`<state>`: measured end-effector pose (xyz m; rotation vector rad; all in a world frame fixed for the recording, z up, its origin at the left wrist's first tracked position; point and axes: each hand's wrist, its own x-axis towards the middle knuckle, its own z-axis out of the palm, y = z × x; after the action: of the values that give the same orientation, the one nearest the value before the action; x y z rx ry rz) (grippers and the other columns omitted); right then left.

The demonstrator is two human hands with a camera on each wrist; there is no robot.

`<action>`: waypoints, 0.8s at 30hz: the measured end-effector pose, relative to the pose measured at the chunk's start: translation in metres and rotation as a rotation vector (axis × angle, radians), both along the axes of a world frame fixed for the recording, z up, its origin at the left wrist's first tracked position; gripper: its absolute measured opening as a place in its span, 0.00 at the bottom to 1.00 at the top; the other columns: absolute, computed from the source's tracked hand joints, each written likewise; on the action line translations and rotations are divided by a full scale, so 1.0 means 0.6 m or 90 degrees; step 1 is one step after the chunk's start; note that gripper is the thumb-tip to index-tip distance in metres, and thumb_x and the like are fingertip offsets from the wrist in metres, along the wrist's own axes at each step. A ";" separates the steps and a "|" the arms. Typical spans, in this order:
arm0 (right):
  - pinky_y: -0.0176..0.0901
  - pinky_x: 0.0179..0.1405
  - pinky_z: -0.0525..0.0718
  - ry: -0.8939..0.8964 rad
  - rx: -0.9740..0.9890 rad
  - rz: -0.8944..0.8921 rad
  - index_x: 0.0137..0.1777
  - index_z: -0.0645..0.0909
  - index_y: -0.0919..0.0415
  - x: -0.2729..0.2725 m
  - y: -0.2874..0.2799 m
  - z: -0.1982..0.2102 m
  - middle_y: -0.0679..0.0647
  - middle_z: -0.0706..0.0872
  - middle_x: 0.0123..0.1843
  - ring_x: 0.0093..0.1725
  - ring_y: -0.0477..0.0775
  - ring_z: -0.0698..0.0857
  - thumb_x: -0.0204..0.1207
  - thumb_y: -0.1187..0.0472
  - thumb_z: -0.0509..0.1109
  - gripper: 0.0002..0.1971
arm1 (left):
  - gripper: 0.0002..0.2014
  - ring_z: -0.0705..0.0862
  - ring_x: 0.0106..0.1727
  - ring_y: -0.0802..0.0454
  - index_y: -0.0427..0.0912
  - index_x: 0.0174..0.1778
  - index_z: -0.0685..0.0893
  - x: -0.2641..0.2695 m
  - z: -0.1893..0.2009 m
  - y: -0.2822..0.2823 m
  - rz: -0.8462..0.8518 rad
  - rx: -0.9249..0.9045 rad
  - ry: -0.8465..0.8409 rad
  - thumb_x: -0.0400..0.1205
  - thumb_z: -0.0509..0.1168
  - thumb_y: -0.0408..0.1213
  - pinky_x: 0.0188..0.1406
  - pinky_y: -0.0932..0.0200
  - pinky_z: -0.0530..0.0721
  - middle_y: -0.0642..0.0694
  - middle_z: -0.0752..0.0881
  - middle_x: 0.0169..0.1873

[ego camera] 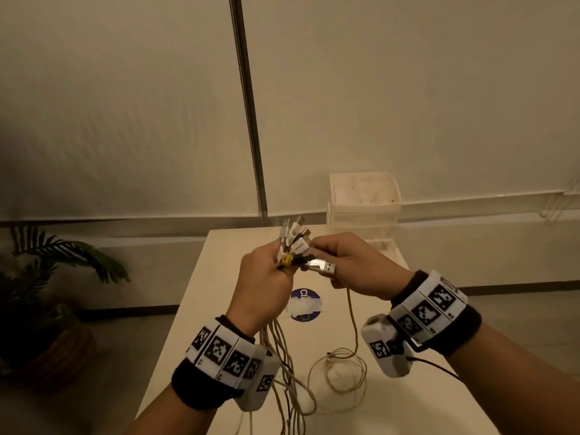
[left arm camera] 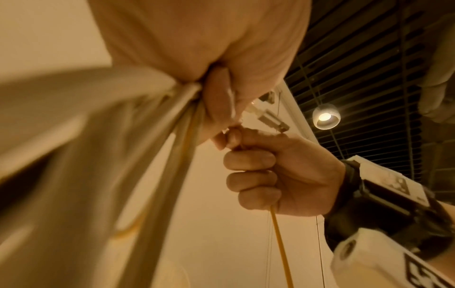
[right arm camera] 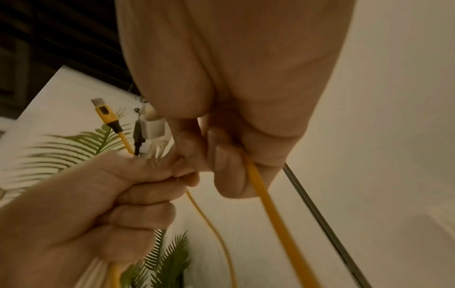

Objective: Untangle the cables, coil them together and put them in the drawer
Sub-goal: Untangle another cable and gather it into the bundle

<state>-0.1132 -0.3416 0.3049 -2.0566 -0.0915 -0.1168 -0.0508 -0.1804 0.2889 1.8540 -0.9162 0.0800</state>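
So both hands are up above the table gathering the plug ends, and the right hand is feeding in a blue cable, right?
Not blue. The cable running through the right hand is yellow, as the right wrist view shows. The rest holds: both hands are raised over the table, with the left hand gripping the bunched plug ends.

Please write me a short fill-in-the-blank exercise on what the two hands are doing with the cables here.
1. The left hand grips a bundle of cable ends whose plugs point ____.
2. The right hand has its grip on a single ____ cable.
3. Loose cable loops lie on the ____.

Missing words: up; yellow; table
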 end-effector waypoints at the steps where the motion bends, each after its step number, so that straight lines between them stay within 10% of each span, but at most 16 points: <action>1: 0.38 0.23 0.71 0.005 0.031 -0.006 0.45 0.85 0.61 -0.002 0.000 -0.002 0.43 0.73 0.24 0.24 0.45 0.68 0.85 0.58 0.62 0.12 | 0.13 0.79 0.29 0.53 0.49 0.36 0.86 0.000 0.002 -0.002 0.014 0.000 -0.007 0.83 0.63 0.30 0.29 0.54 0.77 0.52 0.84 0.27; 8: 0.44 0.29 0.68 0.132 0.107 -0.117 0.41 0.82 0.65 -0.066 -0.055 -0.097 0.52 0.67 0.26 0.26 0.51 0.65 0.86 0.60 0.59 0.15 | 0.13 0.65 0.13 0.58 0.45 0.31 0.80 0.100 0.033 0.083 0.236 -0.332 0.219 0.83 0.61 0.37 0.19 0.64 0.65 0.56 0.70 0.13; 14: 0.41 0.27 0.64 0.123 0.118 -0.157 0.42 0.78 0.70 -0.053 -0.048 -0.094 0.53 0.65 0.27 0.26 0.48 0.62 0.87 0.60 0.57 0.16 | 0.09 0.76 0.27 0.48 0.53 0.38 0.82 0.078 0.021 0.063 0.270 -0.168 0.121 0.84 0.65 0.43 0.30 0.51 0.75 0.53 0.77 0.24; 21: 0.39 0.25 0.69 0.083 0.105 -0.040 0.47 0.79 0.72 -0.072 0.016 -0.041 0.49 0.72 0.26 0.25 0.45 0.67 0.86 0.58 0.58 0.16 | 0.13 0.86 0.49 0.70 0.41 0.57 0.87 -0.031 -0.005 0.018 -0.100 -0.078 -0.030 0.80 0.67 0.22 0.48 0.75 0.81 0.65 0.88 0.46; 24: 0.39 0.25 0.65 0.074 0.236 0.014 0.48 0.79 0.72 -0.095 0.036 -0.025 0.47 0.71 0.24 0.24 0.46 0.65 0.85 0.53 0.59 0.20 | 0.20 0.84 0.37 0.72 0.54 0.41 0.85 -0.034 -0.017 0.026 -0.136 -0.025 -0.048 0.80 0.65 0.20 0.37 0.79 0.75 0.72 0.86 0.34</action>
<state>-0.1704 -0.3200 0.2900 -1.6870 -0.0181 0.0001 -0.0710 -0.1646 0.2785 1.7163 -1.1512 0.0358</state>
